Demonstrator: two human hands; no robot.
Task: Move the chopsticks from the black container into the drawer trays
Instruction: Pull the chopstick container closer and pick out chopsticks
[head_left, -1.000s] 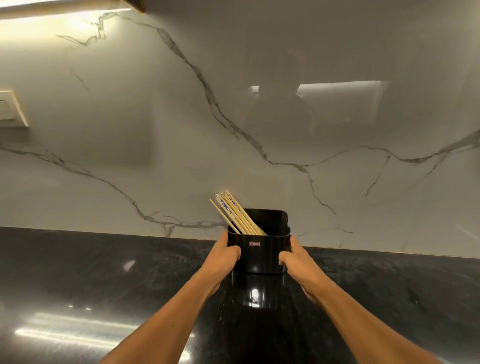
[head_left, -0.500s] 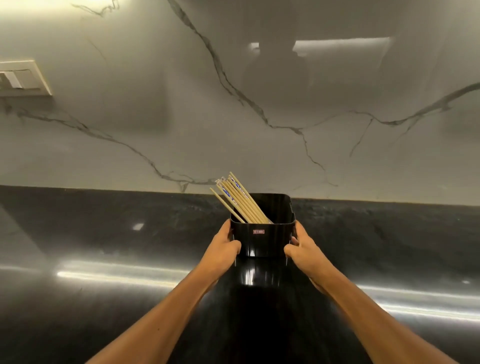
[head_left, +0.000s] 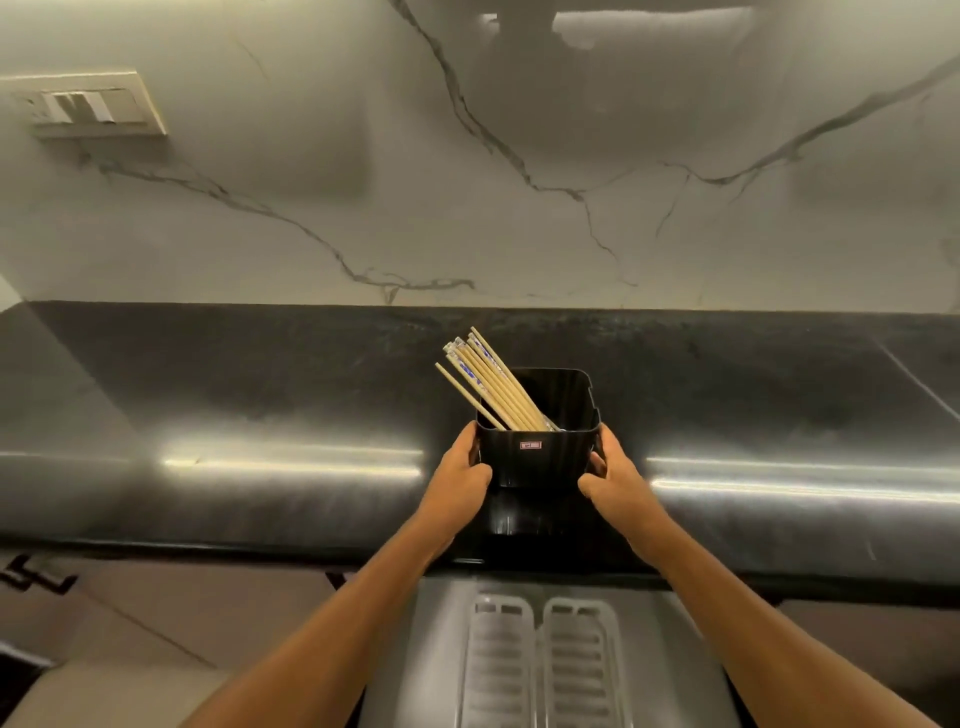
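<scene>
A black container (head_left: 537, 457) stands on the dark counter, a small label on its near face. Several wooden chopsticks (head_left: 488, 382) lean out of it toward the upper left. My left hand (head_left: 460, 480) grips the container's left side and my right hand (head_left: 613, 480) grips its right side. Below the counter edge an open drawer shows two slotted grey trays (head_left: 543, 665) side by side, with nothing visible in them.
The glossy black counter (head_left: 260, 395) runs the full width, backed by a white marble wall (head_left: 519, 208). A switch plate (head_left: 91, 106) is on the wall at upper left. Cabinet fronts (head_left: 156, 613) lie left of the drawer.
The container and both hands have come nearer along the counter, away from the wall. My view has tipped down, bringing the counter's front edge and the drawer trays into sight.
</scene>
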